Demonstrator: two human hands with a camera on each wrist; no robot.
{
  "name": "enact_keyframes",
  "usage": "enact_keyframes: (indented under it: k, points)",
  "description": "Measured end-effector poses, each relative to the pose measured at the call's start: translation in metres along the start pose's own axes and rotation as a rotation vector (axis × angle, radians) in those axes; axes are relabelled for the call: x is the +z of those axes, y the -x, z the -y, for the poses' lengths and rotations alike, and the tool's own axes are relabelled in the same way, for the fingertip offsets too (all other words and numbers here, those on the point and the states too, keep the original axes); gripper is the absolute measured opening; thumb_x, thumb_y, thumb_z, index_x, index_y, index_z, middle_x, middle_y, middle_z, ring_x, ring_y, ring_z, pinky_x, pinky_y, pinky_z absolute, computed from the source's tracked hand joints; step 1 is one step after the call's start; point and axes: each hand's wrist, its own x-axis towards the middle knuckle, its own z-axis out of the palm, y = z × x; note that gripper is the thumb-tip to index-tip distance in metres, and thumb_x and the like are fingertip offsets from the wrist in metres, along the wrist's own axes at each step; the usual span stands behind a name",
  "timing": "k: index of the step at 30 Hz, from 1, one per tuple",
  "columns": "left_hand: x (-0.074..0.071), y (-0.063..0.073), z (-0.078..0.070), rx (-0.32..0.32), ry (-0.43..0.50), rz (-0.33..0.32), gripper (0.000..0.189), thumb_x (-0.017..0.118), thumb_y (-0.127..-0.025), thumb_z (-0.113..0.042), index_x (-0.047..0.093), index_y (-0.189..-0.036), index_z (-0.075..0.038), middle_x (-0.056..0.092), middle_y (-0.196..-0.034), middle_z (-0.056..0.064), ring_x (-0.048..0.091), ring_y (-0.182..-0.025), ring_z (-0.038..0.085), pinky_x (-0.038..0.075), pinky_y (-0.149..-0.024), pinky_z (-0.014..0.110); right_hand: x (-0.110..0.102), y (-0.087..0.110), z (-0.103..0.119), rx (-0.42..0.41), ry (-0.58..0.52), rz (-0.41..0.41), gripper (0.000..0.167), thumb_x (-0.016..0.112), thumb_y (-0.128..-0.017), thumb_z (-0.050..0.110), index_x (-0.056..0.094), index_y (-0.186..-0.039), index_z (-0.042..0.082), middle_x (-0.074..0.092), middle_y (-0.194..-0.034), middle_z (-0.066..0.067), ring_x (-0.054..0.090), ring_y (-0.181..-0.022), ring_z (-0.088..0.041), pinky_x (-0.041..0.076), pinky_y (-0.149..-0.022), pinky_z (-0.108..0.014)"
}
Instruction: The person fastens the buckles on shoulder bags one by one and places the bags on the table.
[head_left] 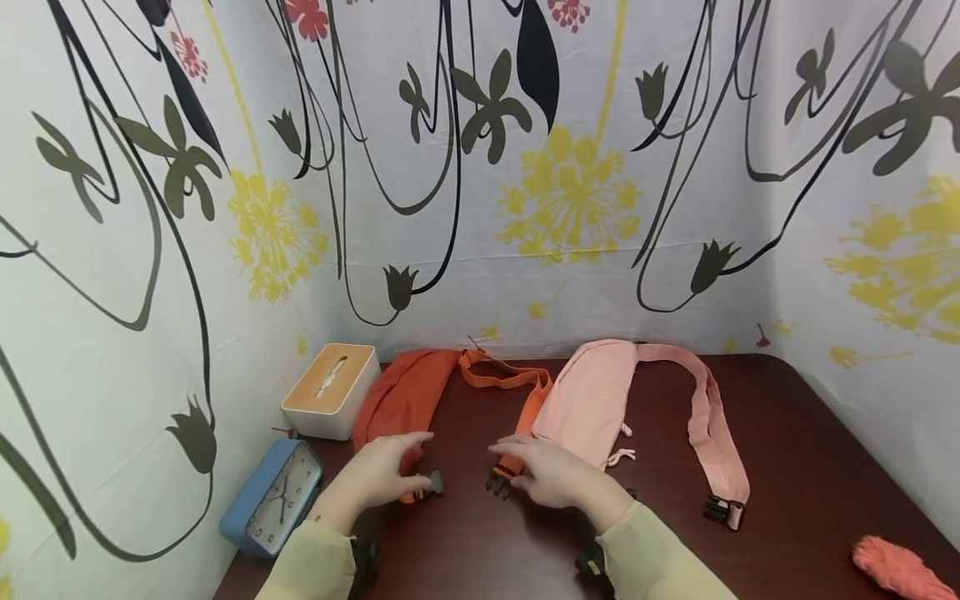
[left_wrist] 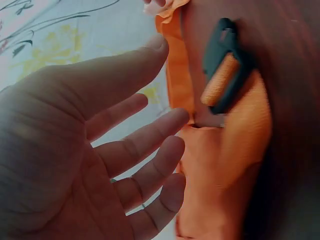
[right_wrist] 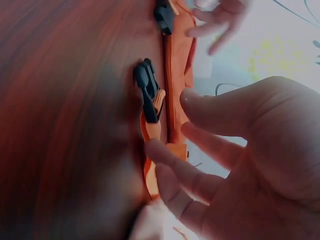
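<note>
An orange waist bag (head_left: 408,387) lies on the table, its strap looping round to the right and its buckle unfastened. My left hand (head_left: 382,473), fingers spread and loosely bent, hovers at the bag's near end beside one dark buckle half (head_left: 434,483). In the left wrist view that buckle half (left_wrist: 222,60) is just past the thumb, with nothing in the hand. My right hand (head_left: 558,471) hangs over the strap end by the pronged buckle half (head_left: 498,483). The right wrist view shows the pronged half (right_wrist: 146,90) beyond relaxed, parted fingers that hold nothing.
A pink waist bag (head_left: 588,396) lies behind my right hand, its strap (head_left: 705,408) curving right to a black buckle (head_left: 724,511). On the left stand a tissue box (head_left: 318,425) and a blue clock (head_left: 255,500). Coral yarn (head_left: 900,567) lies front right. Patterned cloth (head_left: 465,208) encloses the table.
</note>
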Motion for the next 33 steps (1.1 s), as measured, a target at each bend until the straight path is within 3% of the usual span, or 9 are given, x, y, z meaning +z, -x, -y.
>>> enact_keyframes:
  k: [8,14,25,33]
  points:
    - [0.019,0.001,0.016,-0.007,0.032,0.019,0.058,0.091,-0.093,-0.030,0.070,-0.144,-0.013,0.074,-0.109,-0.006,0.066,-0.095,0.010,0.060,-0.091,0.043,0.016,-0.005,0.000,0.069,-0.007,-0.017,0.049,0.065,-0.103,-0.002,0.066,-0.150,0.013,0.066,-0.153,-0.010,0.059,-0.148,-0.031,0.048,-0.122,-0.057]
    - [0.026,0.000,0.025,-0.028,0.081,0.004,0.046,0.091,-0.093,-0.032,0.075,-0.132,-0.014,0.071,-0.101,-0.010,0.063,-0.081,0.003,0.054,-0.077,0.028,0.025,-0.003,-0.004,0.051,-0.008,-0.052,0.046,0.061,-0.102,-0.006,0.071,-0.144,0.011,0.071,-0.145,-0.007,0.064,-0.142,-0.029,0.050,-0.120,-0.054]
    - [0.035,0.001,0.038,-0.088,0.246,-0.019,0.034,0.094,-0.089,-0.033,0.080,-0.115,-0.018,0.073,-0.093,-0.009,0.068,-0.079,0.006,0.057,-0.070,0.023,0.038,-0.004,-0.010,0.011,0.002,-0.175,0.035,0.073,-0.101,0.002,0.075,-0.134,0.012,0.072,-0.132,-0.003,0.070,-0.127,-0.024,0.056,-0.112,-0.049]
    - [0.037,-0.001,0.041,-0.096,0.234,-0.049,0.030,0.095,-0.087,-0.037,0.080,-0.108,-0.022,0.073,-0.090,-0.010,0.066,-0.078,0.005,0.053,-0.072,0.024,0.047,-0.006,-0.012,0.012,-0.066,-0.292,0.035,0.084,-0.094,0.004,0.075,-0.126,0.016,0.075,-0.128,0.000,0.071,-0.122,-0.021,0.057,-0.108,-0.044]
